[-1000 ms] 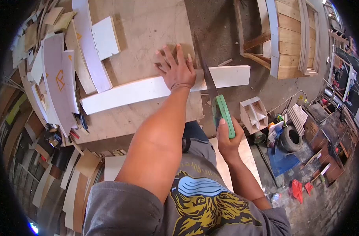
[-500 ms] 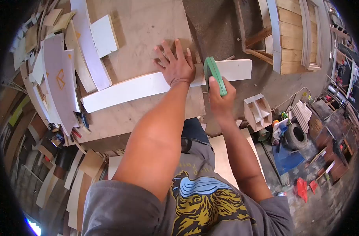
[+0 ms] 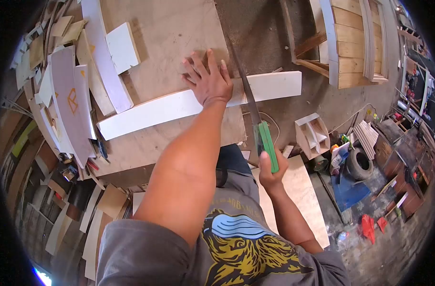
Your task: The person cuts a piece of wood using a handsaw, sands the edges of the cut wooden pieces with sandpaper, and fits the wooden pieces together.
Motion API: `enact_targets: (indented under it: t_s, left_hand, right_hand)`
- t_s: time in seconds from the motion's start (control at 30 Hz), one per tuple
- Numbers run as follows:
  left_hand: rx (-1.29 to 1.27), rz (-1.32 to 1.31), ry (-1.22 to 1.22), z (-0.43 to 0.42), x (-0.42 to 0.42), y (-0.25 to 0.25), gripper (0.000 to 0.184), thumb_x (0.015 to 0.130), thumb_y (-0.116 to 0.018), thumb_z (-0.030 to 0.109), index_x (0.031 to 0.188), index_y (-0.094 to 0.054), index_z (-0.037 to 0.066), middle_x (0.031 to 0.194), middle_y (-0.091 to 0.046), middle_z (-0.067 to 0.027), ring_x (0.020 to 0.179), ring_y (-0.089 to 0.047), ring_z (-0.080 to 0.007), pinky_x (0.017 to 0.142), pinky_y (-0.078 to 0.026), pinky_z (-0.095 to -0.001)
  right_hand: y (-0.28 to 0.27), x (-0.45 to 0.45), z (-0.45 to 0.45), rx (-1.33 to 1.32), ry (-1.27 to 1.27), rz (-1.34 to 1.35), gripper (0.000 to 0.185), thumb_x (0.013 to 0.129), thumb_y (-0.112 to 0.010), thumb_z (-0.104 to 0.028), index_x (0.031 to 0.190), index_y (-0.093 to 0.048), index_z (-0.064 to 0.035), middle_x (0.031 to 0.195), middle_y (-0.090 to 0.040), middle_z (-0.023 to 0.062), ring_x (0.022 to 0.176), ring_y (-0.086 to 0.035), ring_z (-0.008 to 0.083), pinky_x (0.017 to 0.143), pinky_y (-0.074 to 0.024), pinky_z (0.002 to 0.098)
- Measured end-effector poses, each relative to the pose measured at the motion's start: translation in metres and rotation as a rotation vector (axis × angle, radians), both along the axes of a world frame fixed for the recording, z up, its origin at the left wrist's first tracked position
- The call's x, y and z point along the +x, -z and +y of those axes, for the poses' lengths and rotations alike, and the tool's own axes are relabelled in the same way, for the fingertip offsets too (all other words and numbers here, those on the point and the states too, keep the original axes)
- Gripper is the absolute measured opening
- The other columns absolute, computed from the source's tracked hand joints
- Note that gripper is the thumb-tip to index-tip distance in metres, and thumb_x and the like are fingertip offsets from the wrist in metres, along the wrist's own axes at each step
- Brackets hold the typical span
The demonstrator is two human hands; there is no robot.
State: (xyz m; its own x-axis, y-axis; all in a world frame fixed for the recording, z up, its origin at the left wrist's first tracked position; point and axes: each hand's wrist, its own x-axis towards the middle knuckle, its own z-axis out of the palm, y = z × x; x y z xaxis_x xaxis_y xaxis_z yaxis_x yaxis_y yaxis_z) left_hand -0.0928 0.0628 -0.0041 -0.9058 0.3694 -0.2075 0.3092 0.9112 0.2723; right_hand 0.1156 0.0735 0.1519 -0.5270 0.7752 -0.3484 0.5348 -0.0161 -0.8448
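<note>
A long white board (image 3: 150,113) lies across the plywood tabletop (image 3: 174,43), its right end reaching past the table edge. My left hand (image 3: 212,82) presses on it, palm down with fingers spread, just left of the edge. In my right hand (image 3: 273,170) is the green handle of a handsaw (image 3: 267,143), fingers wrapped round it. The saw's blade crosses the board right beside the table edge, its far part reaching beyond the board. Whether the blade has cut into the wood cannot be made out.
White and bare wood offcuts (image 3: 123,47) are piled on the table's left side. A wooden frame piece (image 3: 353,45) stands at the upper right. On the floor to the right are a small divided box (image 3: 313,136), a tyre (image 3: 359,164) and red scraps (image 3: 367,229).
My right hand has pulled the saw back toward my body, so more of the blade shows over the board. My left hand stays pressed on the board.
</note>
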Motion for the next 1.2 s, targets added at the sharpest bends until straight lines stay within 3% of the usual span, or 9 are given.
enact_targets:
  t_s: [0.2,0.33,0.43,0.63,0.73,0.83,0.97,1.07,1.2]
  left_hand:
    - [-0.004,0.002,0.02,0.001,-0.003,-0.004,0.059,0.107,-0.04,0.049,0.16,-0.04,0.024,0.172,-0.016,-0.0193,0.159,-0.005,-0.048,0.122,-0.011,-0.0709]
    - [-0.046,0.023,0.008,-0.001,0.001,-0.002,0.058,0.108,-0.039,0.049,0.161,-0.039,0.026,0.172,-0.017,-0.0176,0.158,-0.007,-0.0467,0.123,-0.012,-0.0694]
    - [-0.061,0.008,0.018,0.001,0.001,-0.002,0.058,0.108,-0.038,0.05,0.161,-0.037,0.027,0.172,-0.016,-0.0166,0.158,-0.008,-0.0463,0.123,-0.013,-0.0686]
    - [-0.065,0.022,0.016,0.001,0.0,0.0,0.059,0.108,-0.036,0.051,0.162,-0.036,0.027,0.172,-0.016,-0.0169,0.158,-0.008,-0.0465,0.123,-0.013,-0.0686]
    - [-0.053,0.011,0.023,0.001,-0.001,-0.003,0.059,0.108,-0.035,0.051,0.161,-0.036,0.026,0.172,-0.017,-0.0171,0.158,-0.008,-0.0467,0.123,-0.013,-0.0683]
    - [-0.037,0.004,0.02,-0.003,0.001,-0.004,0.058,0.108,-0.035,0.05,0.161,-0.037,0.026,0.171,-0.018,-0.0172,0.158,-0.009,-0.0473,0.123,-0.013,-0.0682]
    - [-0.046,0.029,0.024,0.002,-0.001,-0.002,0.057,0.109,-0.035,0.051,0.161,-0.037,0.027,0.171,-0.018,-0.017,0.158,-0.009,-0.0478,0.123,-0.013,-0.0683]
    - [-0.058,0.007,0.022,0.0,0.002,0.0,0.058,0.108,-0.035,0.051,0.161,-0.037,0.027,0.172,-0.015,-0.0171,0.158,-0.007,-0.0475,0.123,-0.013,-0.068]
    - [-0.051,0.07,0.022,0.001,0.001,0.006,0.059,0.108,-0.035,0.052,0.161,-0.037,0.027,0.172,-0.018,-0.0174,0.158,-0.007,-0.0476,0.123,-0.013,-0.0685]
  right_hand:
    - [0.042,-0.033,0.025,-0.067,0.014,-0.113,0.025,0.099,-0.065,-0.023,0.087,-0.066,-0.0006,0.069,-0.062,0.0064,0.064,-0.059,0.0163,0.06,-0.0459,0.0387]
    - [0.004,0.009,-0.01,0.103,0.0,0.068,0.034,0.104,-0.064,-0.031,0.084,-0.06,-0.0043,0.063,-0.052,-0.0038,0.055,-0.049,0.0048,0.051,-0.038,0.0252]
    - [0.048,-0.047,0.034,-0.147,0.022,0.009,0.031,0.104,-0.062,-0.027,0.086,-0.063,-0.0023,0.063,-0.055,-0.0022,0.055,-0.05,0.0053,0.051,-0.0389,0.025]
    - [0.003,0.0,-0.007,-0.086,0.046,0.009,0.023,0.1,-0.064,-0.02,0.084,-0.062,-0.0035,0.066,-0.059,0.0045,0.064,-0.06,0.0135,0.057,-0.0441,0.037]
    - [0.035,-0.049,0.028,-0.054,-0.012,-0.075,0.023,0.099,-0.065,-0.02,0.083,-0.063,-0.0038,0.067,-0.06,0.0059,0.063,-0.061,0.0171,0.059,-0.0452,0.039]
    - [0.053,-0.023,0.015,-0.07,0.03,-0.051,0.023,0.098,-0.065,-0.021,0.084,-0.064,-0.0025,0.067,-0.06,0.0064,0.062,-0.061,0.0176,0.058,-0.0458,0.0379]
    - [0.017,0.006,-0.013,0.009,0.056,0.065,0.025,0.098,-0.065,-0.02,0.088,-0.066,0.0023,0.066,-0.061,0.0072,0.062,-0.06,0.0169,0.059,-0.0475,0.0346]
    - [0.042,-0.053,0.033,-0.089,-0.014,-0.047,0.025,0.098,-0.064,-0.02,0.088,-0.066,0.0025,0.066,-0.062,0.0078,0.063,-0.061,0.0148,0.059,-0.0481,0.0359]
    - [0.019,-0.003,-0.008,0.018,0.062,0.04,0.031,0.099,-0.067,-0.024,0.08,-0.06,-0.0009,0.063,-0.056,0.0054,0.059,-0.052,0.0122,0.054,-0.0418,0.0356]
